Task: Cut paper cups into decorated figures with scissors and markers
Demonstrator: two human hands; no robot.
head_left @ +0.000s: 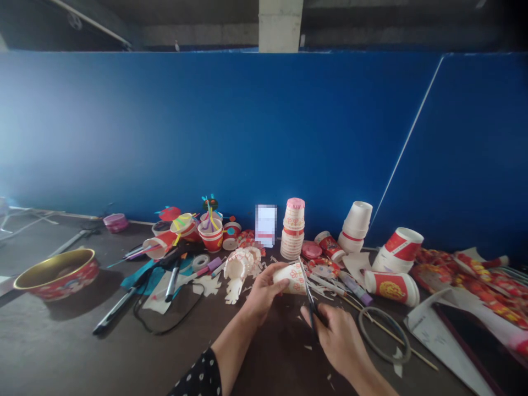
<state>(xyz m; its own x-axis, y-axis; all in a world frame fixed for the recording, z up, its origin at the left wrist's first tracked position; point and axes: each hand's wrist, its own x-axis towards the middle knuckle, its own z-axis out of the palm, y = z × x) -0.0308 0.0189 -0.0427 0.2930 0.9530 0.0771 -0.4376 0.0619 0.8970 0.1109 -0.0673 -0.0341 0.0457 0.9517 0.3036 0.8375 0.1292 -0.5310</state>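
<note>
- Cup stack point(292, 234), tall, printed, upright with a pink top; reference for all places below.
- Paper cup point(284, 279), one, pale with pinkish print; in front of the cup stack, tilted on its side, gripped by the left hand point(264, 294).
- Scissors point(310, 300), dark; front right of the cup stack, held in the right hand point(336, 333), blades at the cup's edge.
- Cut cup pieces point(236, 269), white; front left of the stack, near the left hand.
- Grey ring point(362, 328) and thin wooden stick point(423, 357), crossing; front right, just beside the right hand.
- Red bowl point(61, 285), gold inside; far left.
- Dark flat device point(474, 341); far right, nearer the viewer.
- Upturned white cups point(357, 220), stacked; right.
- Worktop point(136, 357), dark brown; paper scraps in front of the stack.
- Blue partition point(247, 126); behind the stack.
- Concrete pillar point(280, 27); above the partition.
</note>
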